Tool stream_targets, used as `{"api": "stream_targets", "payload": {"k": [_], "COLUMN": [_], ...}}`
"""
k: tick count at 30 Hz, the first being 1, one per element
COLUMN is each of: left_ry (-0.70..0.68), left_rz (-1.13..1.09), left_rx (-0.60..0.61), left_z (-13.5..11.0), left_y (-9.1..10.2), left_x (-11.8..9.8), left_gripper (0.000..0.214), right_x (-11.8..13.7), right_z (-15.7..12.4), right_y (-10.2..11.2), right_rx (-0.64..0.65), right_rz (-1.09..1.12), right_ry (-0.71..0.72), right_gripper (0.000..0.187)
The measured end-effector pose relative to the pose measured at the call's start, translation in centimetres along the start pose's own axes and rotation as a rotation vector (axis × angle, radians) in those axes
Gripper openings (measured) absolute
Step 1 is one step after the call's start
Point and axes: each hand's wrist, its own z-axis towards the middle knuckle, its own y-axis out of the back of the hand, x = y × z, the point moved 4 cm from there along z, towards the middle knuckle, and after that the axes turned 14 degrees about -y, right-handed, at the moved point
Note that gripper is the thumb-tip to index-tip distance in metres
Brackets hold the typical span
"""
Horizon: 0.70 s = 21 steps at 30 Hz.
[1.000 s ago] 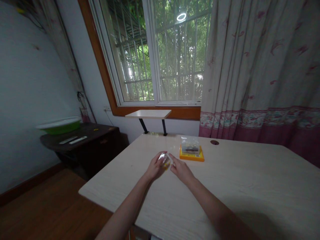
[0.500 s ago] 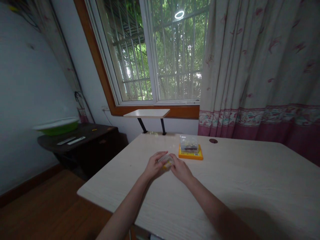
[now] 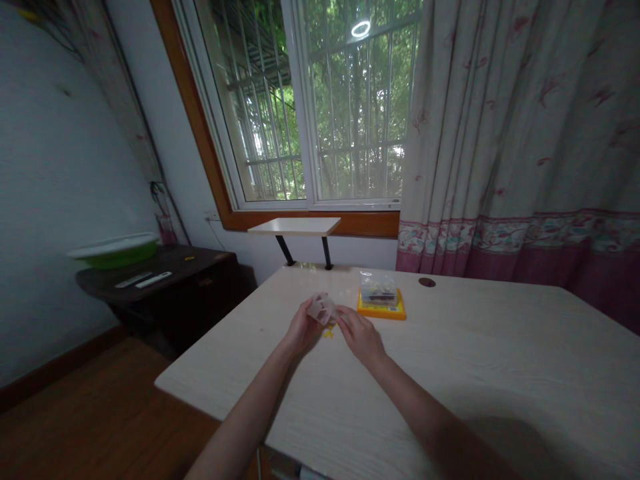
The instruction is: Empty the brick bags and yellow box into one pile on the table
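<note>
A small clear plastic box (image 3: 320,308) with compartments is tilted above the desk, and my left hand (image 3: 300,330) is closed around its left side. My right hand (image 3: 361,335) pinches at the box's right edge, where the fingertips are partly hidden. Below the box, several small yellow pieces (image 3: 329,331) lie on the desk between my hands. Just beyond my right hand is an orange-and-yellow flat box (image 3: 383,313), with a clear plastic package (image 3: 379,290) on top of it.
The pale wooden desk (image 3: 450,353) has a small raised shelf (image 3: 295,227) at its back edge and a round cable hole (image 3: 427,283). To the left stands a dark side table (image 3: 185,273) bearing a green basin (image 3: 117,253). Curtains (image 3: 475,167) hang at the right.
The clear box has been tilted over, and yellow pieces that showed inside it now lie on the desk beneath. My hands have shifted only slightly.
</note>
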Motion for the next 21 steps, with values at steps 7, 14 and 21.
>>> {"api": "stream_targets", "payload": {"k": [7, 14, 21], "left_ry": [0.149, 0.039, -0.098], "left_rz": [-0.266, -0.150, 0.026], "left_rx": [0.166, 0.074, -0.244], "left_z": [-1.2, -0.6, 1.3], "left_y": [-1.0, -0.5, 2.4], "left_x": [-1.0, -0.9, 0.0], "left_gripper": [0.050, 0.035, 0.029], "right_x": [1.5, 2.0, 1.8], "right_z": [-0.2, -0.5, 1.0], "right_y": [0.3, 0.3, 2.5], "right_rx": [-0.039, -0.005, -0.077], "right_rz": [-0.044, -0.117, -0.151], "right_ry": [0.243, 0.221, 0.220], "right_gripper": [0.029, 0.033, 0.029]}}
